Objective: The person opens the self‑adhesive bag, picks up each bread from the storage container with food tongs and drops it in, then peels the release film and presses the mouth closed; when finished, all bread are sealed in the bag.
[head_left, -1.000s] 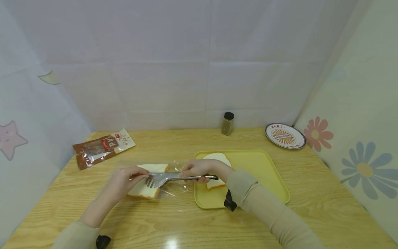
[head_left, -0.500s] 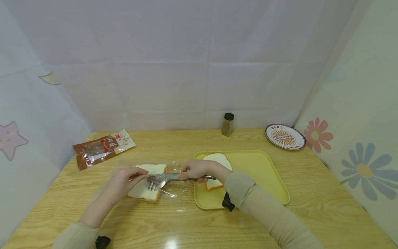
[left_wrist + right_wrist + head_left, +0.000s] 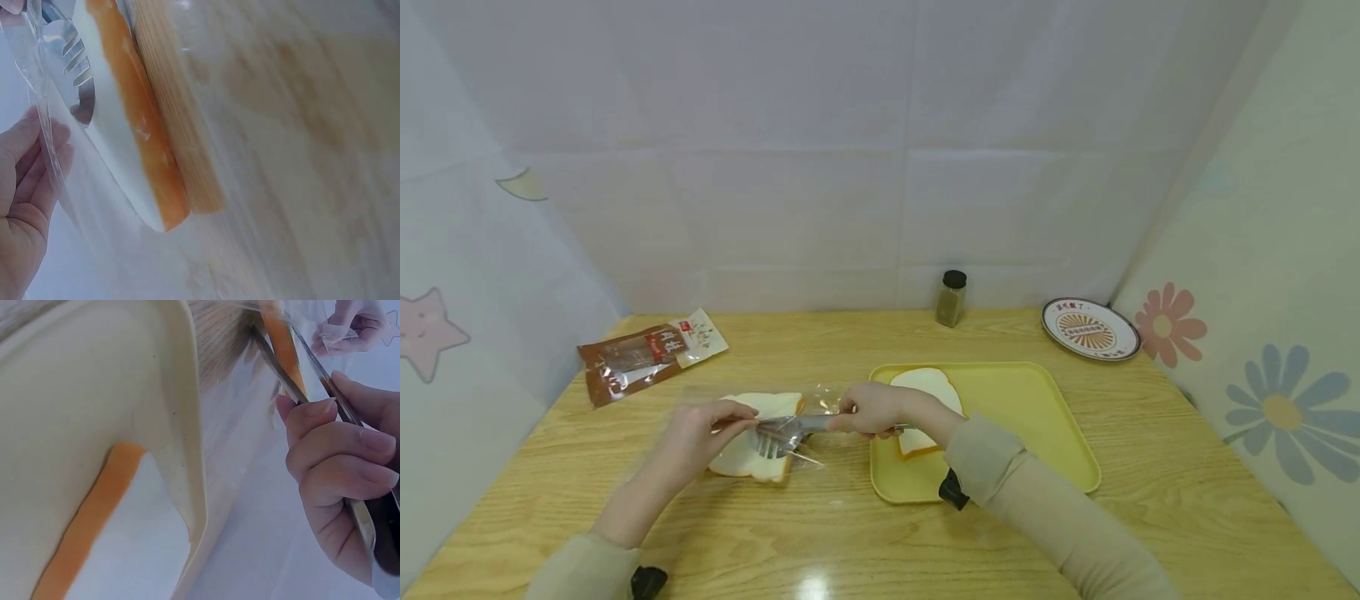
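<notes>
Wall cloth [image 3: 775,208]: pale, creased, hung behind; side panels carry a star, a moon and flowers.
Table [image 3: 737,542]: light wood grain, bearing all the goods below.
Tray [image 3: 1022,433]: yellow, rounded corners, low rim; lies right of centre.
Clear plastic wrap [image 3: 827,398]: thin, crinkled, spread about the left-hand bread slice; reaches towards the tray.
Packet [image 3: 651,354]: brown and white with a window and printed characters; lies flat at the far left.
Plate [image 3: 1086,331]: white, dark-edged, orange rayed centre; far right, near the flowered panel.
Left-hand bread slice [image 3: 741,462]: white, orange-brown crust; on the table left of the tray, under the tines.
Tray bread slice [image 3: 925,383]: same colours; at the tray's left side, partly hidden by the right hand and wrist.
Tongs [image 3: 812,424]: metal, tined end over the left-hand bread slice; grip upon it cannot be told.
Right hand [image 3: 872,408]: fingers curled round the tongs' handles.
Left hand [image 3: 711,425]: thumb and fingers close together, pinching the wrap's edge beside the tines.
Jar [image 3: 951,300]: clear, black cap, brownish contents; upright near the table's back edge.
</notes>
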`<action>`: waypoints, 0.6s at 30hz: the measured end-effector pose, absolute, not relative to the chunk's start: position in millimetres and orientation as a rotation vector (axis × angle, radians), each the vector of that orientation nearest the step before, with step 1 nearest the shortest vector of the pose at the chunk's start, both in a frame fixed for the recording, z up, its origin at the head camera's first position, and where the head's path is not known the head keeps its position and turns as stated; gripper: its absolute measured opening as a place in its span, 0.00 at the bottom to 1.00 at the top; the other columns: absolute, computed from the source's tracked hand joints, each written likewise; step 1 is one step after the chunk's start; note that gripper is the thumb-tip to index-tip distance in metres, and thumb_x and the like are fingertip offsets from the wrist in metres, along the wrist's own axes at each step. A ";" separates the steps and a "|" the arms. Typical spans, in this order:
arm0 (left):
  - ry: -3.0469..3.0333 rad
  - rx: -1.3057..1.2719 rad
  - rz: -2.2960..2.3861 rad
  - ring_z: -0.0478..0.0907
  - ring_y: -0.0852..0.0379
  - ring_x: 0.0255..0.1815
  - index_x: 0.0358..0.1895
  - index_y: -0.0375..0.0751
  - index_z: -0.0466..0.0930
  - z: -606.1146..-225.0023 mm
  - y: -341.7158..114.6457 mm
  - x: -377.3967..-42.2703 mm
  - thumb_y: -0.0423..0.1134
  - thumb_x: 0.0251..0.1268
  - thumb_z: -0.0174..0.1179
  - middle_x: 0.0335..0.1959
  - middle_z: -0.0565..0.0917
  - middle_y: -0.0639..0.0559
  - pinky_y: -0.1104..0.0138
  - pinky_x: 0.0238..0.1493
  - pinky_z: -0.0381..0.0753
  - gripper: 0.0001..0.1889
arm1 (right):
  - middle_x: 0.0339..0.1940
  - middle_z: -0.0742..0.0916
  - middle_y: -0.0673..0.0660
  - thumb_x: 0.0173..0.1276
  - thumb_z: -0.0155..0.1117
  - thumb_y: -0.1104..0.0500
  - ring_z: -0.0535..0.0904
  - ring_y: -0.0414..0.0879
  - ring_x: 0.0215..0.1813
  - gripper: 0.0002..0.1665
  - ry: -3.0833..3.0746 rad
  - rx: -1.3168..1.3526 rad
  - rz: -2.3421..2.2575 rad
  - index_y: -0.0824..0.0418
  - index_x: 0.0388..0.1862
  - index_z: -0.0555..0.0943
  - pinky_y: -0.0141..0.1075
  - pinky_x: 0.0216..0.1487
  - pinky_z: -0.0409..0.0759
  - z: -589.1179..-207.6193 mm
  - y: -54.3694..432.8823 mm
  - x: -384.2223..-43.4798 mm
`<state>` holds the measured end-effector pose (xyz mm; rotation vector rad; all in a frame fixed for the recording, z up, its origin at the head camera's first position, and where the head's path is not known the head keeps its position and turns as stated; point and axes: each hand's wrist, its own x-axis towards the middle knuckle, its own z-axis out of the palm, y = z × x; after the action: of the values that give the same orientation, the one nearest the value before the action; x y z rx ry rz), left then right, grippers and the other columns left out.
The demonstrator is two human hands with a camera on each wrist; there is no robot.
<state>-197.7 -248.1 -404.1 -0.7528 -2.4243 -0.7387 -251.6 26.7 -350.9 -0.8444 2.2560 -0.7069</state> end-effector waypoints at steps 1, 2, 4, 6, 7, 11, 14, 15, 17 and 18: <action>-2.428 -0.751 -0.738 0.85 0.57 0.30 0.31 0.39 0.85 -403.9 -248.3 -197.6 0.24 0.45 0.69 0.30 0.88 0.50 0.84 0.34 0.80 0.09 | 0.09 0.69 0.49 0.73 0.53 0.48 0.55 0.40 0.08 0.23 2.266 -0.842 -0.704 0.70 0.40 0.79 0.29 0.09 0.56 -349.7 27.2 -250.4; -2.432 -0.749 -0.742 0.85 0.58 0.30 0.31 0.39 0.85 -403.7 -248.5 -197.5 0.24 0.45 0.69 0.30 0.88 0.50 0.83 0.33 0.81 0.09 | 0.09 0.68 0.49 0.73 0.53 0.48 0.55 0.40 0.08 0.24 2.275 -0.847 -0.697 0.70 0.40 0.79 0.29 0.09 0.55 -348.5 27.5 -249.3; -2.438 -0.741 -0.744 0.85 0.58 0.30 0.31 0.40 0.85 -403.2 -248.9 -197.6 0.25 0.46 0.69 0.30 0.88 0.51 0.81 0.33 0.82 0.09 | 0.09 0.68 0.49 0.72 0.53 0.48 0.54 0.39 0.08 0.24 2.293 -0.851 -0.685 0.71 0.38 0.78 0.29 0.10 0.55 -345.7 28.6 -246.9; -2.441 -0.731 -0.740 0.85 0.59 0.29 0.31 0.40 0.85 -402.7 -249.5 -197.9 0.25 0.46 0.69 0.30 0.88 0.51 0.80 0.32 0.83 0.09 | 0.09 0.69 0.48 0.72 0.53 0.48 0.55 0.39 0.09 0.24 2.311 -0.864 -0.670 0.70 0.37 0.79 0.29 0.10 0.55 -343.4 30.0 -245.2; -2.442 -0.724 -0.739 0.84 0.60 0.29 0.31 0.40 0.85 -402.7 -249.8 -198.1 0.25 0.46 0.69 0.30 0.88 0.51 0.80 0.32 0.83 0.09 | 0.09 0.68 0.48 0.72 0.54 0.48 0.55 0.39 0.09 0.24 2.320 -0.869 -0.662 0.70 0.36 0.78 0.29 0.10 0.55 -342.6 30.9 -244.4; -2.435 -0.714 -0.734 0.84 0.61 0.29 0.31 0.40 0.86 -403.5 -250.7 -198.5 0.26 0.45 0.70 0.29 0.87 0.51 0.82 0.32 0.82 0.08 | 0.09 0.67 0.48 0.71 0.54 0.46 0.57 0.39 0.09 0.22 2.363 -0.881 -0.621 0.66 0.32 0.77 0.28 0.10 0.58 -340.6 34.2 -243.2; -2.423 -0.725 -0.729 0.83 0.61 0.28 0.30 0.40 0.86 -403.9 -250.7 -198.9 0.26 0.44 0.70 0.29 0.87 0.51 0.85 0.32 0.80 0.09 | 0.10 0.67 0.48 0.71 0.55 0.45 0.58 0.40 0.10 0.22 2.388 -0.873 -0.603 0.63 0.29 0.76 0.29 0.11 0.59 -338.8 36.4 -241.8; -2.421 -0.728 -0.731 0.83 0.61 0.28 0.30 0.40 0.86 -404.0 -250.6 -199.1 0.26 0.44 0.70 0.29 0.87 0.51 0.85 0.33 0.79 0.09 | 0.10 0.68 0.48 0.71 0.55 0.45 0.58 0.40 0.10 0.21 2.396 -0.873 -0.597 0.62 0.28 0.75 0.29 0.11 0.60 -338.0 36.8 -241.2; -2.417 -0.734 -0.731 0.83 0.61 0.28 0.30 0.40 0.86 -403.8 -250.3 -199.1 0.25 0.44 0.70 0.29 0.87 0.51 0.86 0.33 0.78 0.09 | 0.12 0.69 0.48 0.70 0.55 0.45 0.59 0.40 0.11 0.20 2.419 -0.866 -0.582 0.61 0.31 0.76 0.29 0.12 0.61 -336.3 37.7 -239.4; -2.415 -0.736 -0.736 0.83 0.61 0.29 0.30 0.40 0.86 -403.5 -250.1 -199.1 0.25 0.44 0.70 0.29 0.87 0.51 0.86 0.33 0.78 0.09 | 0.12 0.70 0.48 0.70 0.55 0.45 0.60 0.40 0.11 0.19 2.431 -0.865 -0.572 0.60 0.32 0.76 0.30 0.12 0.62 -335.7 38.1 -238.5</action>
<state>-199.1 -250.1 -403.5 -0.7356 -2.4154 -0.7361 -238.5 38.1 -335.7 -0.8654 2.4305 -0.5719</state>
